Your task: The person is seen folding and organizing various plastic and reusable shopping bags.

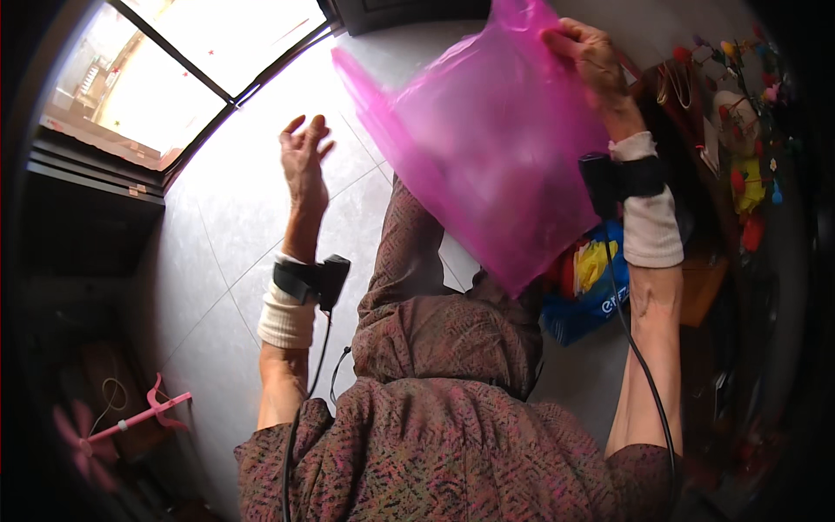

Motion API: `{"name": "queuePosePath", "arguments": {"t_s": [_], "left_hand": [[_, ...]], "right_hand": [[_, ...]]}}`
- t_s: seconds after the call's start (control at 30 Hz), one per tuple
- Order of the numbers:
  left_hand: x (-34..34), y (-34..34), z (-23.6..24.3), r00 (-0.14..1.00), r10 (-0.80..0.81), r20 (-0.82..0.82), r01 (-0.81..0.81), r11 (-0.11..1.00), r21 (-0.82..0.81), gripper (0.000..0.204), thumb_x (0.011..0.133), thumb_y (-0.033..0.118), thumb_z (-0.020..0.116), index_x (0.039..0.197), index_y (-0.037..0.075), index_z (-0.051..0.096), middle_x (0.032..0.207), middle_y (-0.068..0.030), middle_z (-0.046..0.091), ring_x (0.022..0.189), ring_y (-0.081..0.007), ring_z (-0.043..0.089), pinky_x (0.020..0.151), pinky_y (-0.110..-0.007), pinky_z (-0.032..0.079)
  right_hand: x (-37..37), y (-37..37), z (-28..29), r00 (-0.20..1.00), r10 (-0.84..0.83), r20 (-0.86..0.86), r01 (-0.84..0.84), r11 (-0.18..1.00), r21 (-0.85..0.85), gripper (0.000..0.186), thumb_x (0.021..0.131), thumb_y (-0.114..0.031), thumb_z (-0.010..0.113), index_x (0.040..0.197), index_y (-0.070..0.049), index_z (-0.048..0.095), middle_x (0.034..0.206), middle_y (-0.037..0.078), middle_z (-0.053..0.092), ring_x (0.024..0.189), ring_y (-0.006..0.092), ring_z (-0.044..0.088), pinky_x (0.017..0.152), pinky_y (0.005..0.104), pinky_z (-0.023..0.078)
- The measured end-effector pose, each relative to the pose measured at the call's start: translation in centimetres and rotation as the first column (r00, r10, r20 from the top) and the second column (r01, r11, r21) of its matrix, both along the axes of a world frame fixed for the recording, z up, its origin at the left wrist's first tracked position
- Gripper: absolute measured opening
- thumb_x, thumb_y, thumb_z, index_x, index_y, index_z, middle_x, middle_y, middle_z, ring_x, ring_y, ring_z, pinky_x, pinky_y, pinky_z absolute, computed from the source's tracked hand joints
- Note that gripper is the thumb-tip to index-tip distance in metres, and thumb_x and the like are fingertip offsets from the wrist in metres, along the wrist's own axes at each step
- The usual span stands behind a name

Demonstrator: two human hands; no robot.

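A thin, see-through pink plastic bag hangs spread out in front of my legs, its lower corner near my right knee. My right hand, raised at the upper right, pinches the bag close to its top edge. Off to the left of the bag, my left hand is lifted with fingers parted and slightly curled, touching nothing. Between that hand and the bag's loose left handle there is a gap. No contents can be made out through the plastic.
Beside my right leg stands a blue bag with yellow and red items in it. Colourful artificial flowers crowd the right side. A pink fan stands at the lower left. Grey floor tiles lie before a bright glass door.
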State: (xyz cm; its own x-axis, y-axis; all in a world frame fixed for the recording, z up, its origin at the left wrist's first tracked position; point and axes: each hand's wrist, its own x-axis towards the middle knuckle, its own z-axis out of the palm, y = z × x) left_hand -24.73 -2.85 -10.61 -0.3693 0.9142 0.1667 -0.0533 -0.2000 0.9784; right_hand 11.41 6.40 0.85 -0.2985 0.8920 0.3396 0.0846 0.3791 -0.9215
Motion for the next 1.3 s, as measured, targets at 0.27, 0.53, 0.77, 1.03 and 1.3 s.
{"name": "queuePosePath", "arguments": {"t_s": [0.27, 0.53, 0.77, 1.03, 1.3], "left_hand": [[6.9, 0.8, -1.3, 0.862, -0.448, 0.237, 0.480, 0.872, -0.096, 0.024, 0.087, 0.020, 0.060, 0.105, 0.005, 0.055, 0.099, -0.0087, 0.062, 0.091, -0.0170, 0.061, 0.078, -0.030, 0.050], [3.9, 3.6, 2.0, 0.786, -0.514, 0.344, 0.539, 0.842, 0.026, 0.011, 0.089, 0.015, 0.056, 0.092, 0.004, 0.055, 0.088, -0.0073, 0.062, 0.076, -0.0166, 0.063, 0.075, -0.032, 0.052], [0.4, 4.6, 5.3, 0.820, -0.544, 0.176, 0.563, 0.822, -0.083, 0.020, 0.087, 0.017, 0.061, 0.098, 0.000, 0.057, 0.077, -0.0055, 0.060, 0.063, -0.0138, 0.060, 0.061, -0.027, 0.054], [1.5, 3.8, -1.5, 0.872, -0.487, -0.038, 0.448, 0.828, -0.338, 0.050, 0.082, 0.039, 0.065, 0.120, 0.009, 0.049, 0.096, -0.0128, 0.054, 0.089, -0.0211, 0.058, 0.071, -0.035, 0.052], [2.8, 4.0, -3.4, 0.639, -0.470, -0.609, 0.287, 0.880, -0.378, 0.034, 0.080, 0.031, 0.065, 0.101, 0.004, 0.064, 0.082, -0.0142, 0.067, 0.075, -0.0218, 0.064, 0.067, -0.032, 0.052]], "right_hand": [[-0.2, -1.2, 3.4, 0.941, -0.248, -0.230, 0.229, 0.968, -0.106, 0.013, 0.082, -0.011, 0.065, 0.089, -0.002, 0.063, 0.073, 0.002, 0.061, 0.060, 0.0100, 0.056, 0.055, 0.0212, 0.046], [6.5, -1.9, 1.6, 0.746, -0.544, -0.384, 0.481, 0.839, -0.254, 0.023, 0.085, -0.005, 0.055, 0.107, 0.000, 0.060, 0.099, 0.006, 0.063, 0.087, 0.0157, 0.059, 0.078, 0.0269, 0.048], [7.5, -5.1, -7.5, 0.745, -0.555, -0.371, 0.328, 0.789, -0.520, 0.030, 0.088, -0.006, 0.051, 0.117, 0.000, 0.054, 0.107, 0.009, 0.060, 0.094, 0.0195, 0.058, 0.085, 0.0314, 0.046], [7.0, -6.9, -18.6, 0.815, -0.516, -0.264, 0.273, 0.743, -0.612, 0.019, 0.088, -0.006, 0.053, 0.105, 0.000, 0.057, 0.097, 0.007, 0.063, 0.085, 0.0173, 0.060, 0.081, 0.0295, 0.047], [8.3, -7.7, -20.6, 0.820, -0.542, -0.184, 0.338, 0.718, -0.608, 0.020, 0.085, -0.002, 0.054, 0.104, -0.001, 0.057, 0.095, 0.006, 0.062, 0.084, 0.0168, 0.059, 0.080, 0.0280, 0.046]]}}
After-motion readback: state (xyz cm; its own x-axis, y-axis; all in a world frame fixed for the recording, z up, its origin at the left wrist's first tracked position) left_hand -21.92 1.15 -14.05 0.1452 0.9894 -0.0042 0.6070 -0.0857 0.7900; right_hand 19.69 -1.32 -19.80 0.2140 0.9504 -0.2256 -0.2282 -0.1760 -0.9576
